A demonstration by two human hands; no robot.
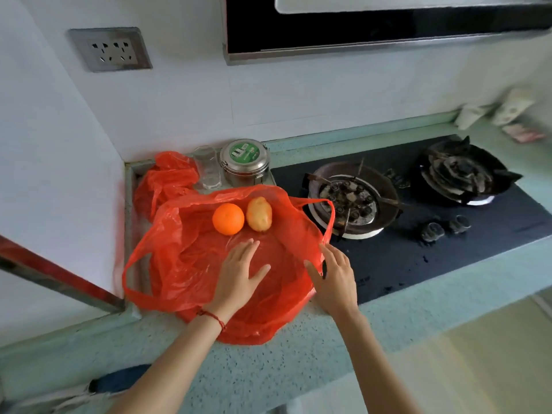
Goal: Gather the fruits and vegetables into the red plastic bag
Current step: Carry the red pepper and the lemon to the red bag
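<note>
A red plastic bag lies spread out on the green counter. An orange and a yellowish potato sit side by side at the bag's far end. My left hand rests flat on the bag with fingers straight, just below the orange. My right hand lies at the bag's right edge, fingers extended, touching the plastic near its right handle loop.
A second crumpled red bag, a clear glass and a steel tin with a green label stand at the back corner. A black two-burner gas hob fills the right. The wall closes the left; the counter edge runs near me.
</note>
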